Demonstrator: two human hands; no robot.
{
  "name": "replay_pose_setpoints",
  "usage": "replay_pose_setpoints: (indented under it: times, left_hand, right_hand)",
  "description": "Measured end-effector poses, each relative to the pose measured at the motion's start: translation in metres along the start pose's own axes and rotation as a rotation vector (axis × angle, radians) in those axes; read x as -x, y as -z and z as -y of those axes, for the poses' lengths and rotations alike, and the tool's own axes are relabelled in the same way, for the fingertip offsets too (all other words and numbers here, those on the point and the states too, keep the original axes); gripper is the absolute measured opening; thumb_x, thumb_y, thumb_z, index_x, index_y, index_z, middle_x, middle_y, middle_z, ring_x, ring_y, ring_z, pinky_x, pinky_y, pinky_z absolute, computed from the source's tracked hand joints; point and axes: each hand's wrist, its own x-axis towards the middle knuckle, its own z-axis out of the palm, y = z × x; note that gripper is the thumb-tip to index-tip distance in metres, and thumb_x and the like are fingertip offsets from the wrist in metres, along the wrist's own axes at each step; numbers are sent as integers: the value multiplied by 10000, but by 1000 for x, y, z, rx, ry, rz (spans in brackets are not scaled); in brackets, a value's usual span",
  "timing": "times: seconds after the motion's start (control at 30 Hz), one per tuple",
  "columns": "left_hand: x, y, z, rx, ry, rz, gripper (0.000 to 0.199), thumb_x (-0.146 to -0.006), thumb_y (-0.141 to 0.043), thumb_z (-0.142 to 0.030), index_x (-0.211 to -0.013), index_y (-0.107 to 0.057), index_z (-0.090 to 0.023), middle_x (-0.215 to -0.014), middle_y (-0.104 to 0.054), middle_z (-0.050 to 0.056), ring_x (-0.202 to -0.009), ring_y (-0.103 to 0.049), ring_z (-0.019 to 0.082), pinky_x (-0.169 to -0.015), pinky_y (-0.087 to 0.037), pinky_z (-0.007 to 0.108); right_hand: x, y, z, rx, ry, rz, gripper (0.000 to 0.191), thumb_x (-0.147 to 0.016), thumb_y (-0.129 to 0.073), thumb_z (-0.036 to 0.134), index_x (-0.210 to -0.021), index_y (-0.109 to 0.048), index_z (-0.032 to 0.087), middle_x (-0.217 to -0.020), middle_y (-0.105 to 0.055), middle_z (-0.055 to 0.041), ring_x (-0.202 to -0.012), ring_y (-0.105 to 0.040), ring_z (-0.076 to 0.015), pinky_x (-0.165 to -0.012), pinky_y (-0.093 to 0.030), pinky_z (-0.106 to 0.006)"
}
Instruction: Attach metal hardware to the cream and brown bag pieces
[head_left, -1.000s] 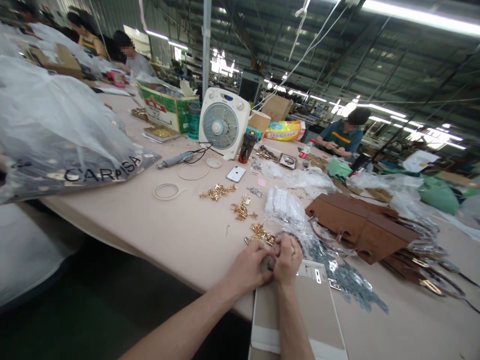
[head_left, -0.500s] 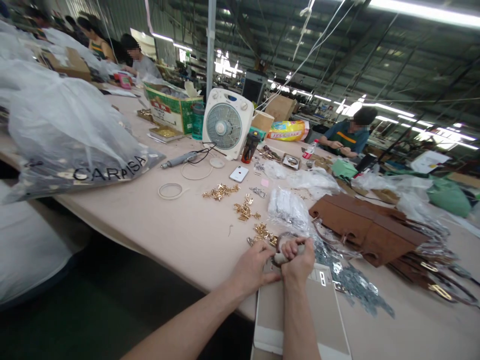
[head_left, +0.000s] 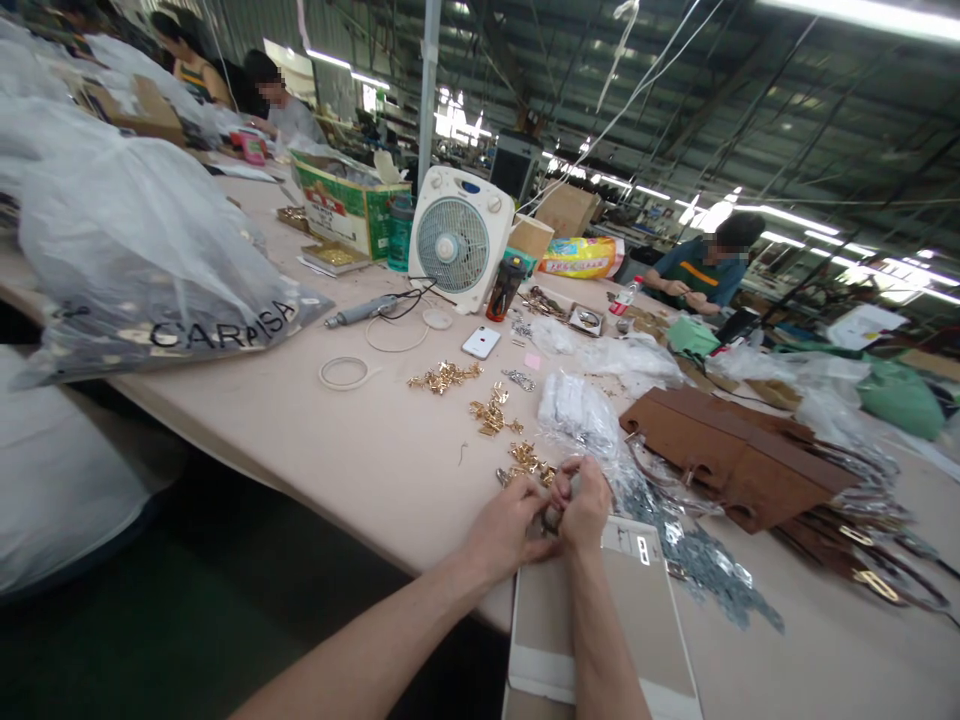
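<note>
My left hand [head_left: 510, 530] is closed in a pinch at the top edge of a flat beige panel [head_left: 630, 610] with pale borders. Pressed close to it, my right hand [head_left: 586, 508] is curled round something greyish that the fingers mostly hide; its kind cannot be made out. A shiny rectangular metal fitting [head_left: 643, 551] sits on the panel's upper right corner. Just beyond my fingers lie gold-coloured metal fittings [head_left: 529, 462], with more gold pieces [head_left: 491, 412] farther up the table.
Right of my hands are grey metal pieces [head_left: 709, 565], brown leather bags [head_left: 735, 450] and a plastic-wrapped bundle [head_left: 577, 412]. A phone [head_left: 481, 343], tape roll [head_left: 343, 373], box fan [head_left: 457, 240] and corded tool [head_left: 361, 312] lie farther off. A large plastic sack [head_left: 150, 250] stands left.
My right hand has shifted slightly left and turned, closer against my left hand. The greyish thing in it shows less now. My left hand stays at the panel's top edge.
</note>
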Motion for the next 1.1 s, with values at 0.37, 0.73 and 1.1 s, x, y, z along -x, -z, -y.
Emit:
replay_pose_setpoints:
  times: [0.37,0.73,1.1]
  left_hand:
    - [6,7,-5,-128,-129,55,490,-785,-884,-263,-1226,-671,-237,-1361,-601,94,-1246,-575,296,-1084,-490,422]
    - [8,6,-2,-247,-90,35,724,-697,-970,-387,-1310,-610,-253,-1390,-629,70,-1241,-572,318,-1080,-479,472]
    - [8,5,-3,-266,-87,24,672,-707,-953,-392,-1273,-623,-241,-1359,-642,73,-1217,-582,315,-1060,-481,466]
  right_hand:
    - [29,2,5,-136,172,-83,391,-1022,-550,490,-753,-556,206,-570,-421,64,-429,-355,-98,-420,-287,-212]
    - [16,-1,35,-237,235,-111,331,-980,-609,397,-720,-580,193,-520,-371,80,-383,-313,-78,-384,-267,-196]
    - [20,-3,44,-147,289,-7,348,-1005,-583,370,-702,-542,204,-509,-347,81,-395,-310,-85,-397,-268,-200]
